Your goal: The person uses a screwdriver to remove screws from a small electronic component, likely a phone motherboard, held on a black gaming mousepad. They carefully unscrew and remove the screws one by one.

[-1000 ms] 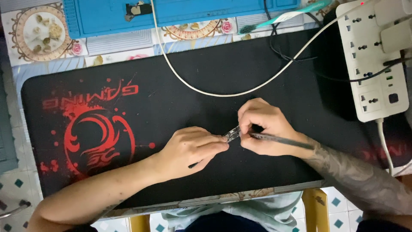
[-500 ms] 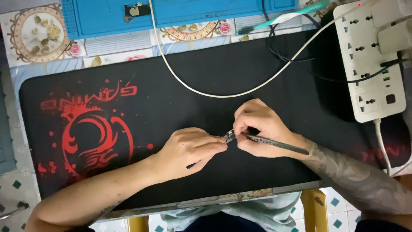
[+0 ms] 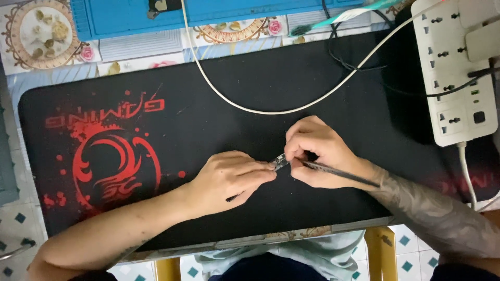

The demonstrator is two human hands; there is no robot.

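Left hand [image 3: 229, 182] pinching a small metal part [image 3: 279, 162] over the black mat [image 3: 250, 93] on the tabletop. Right hand [image 3: 317, 153] touching the same part, grip closed on a thin dark tool [image 3: 341, 173].

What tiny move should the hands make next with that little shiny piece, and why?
Probably keep the left hand pinching the small shiny metal piece steady on the black desk mat, while the right hand nudges the thin dark tool gently at it. Both hands' fingertips meet at the piece, so only a slight push seems needed.
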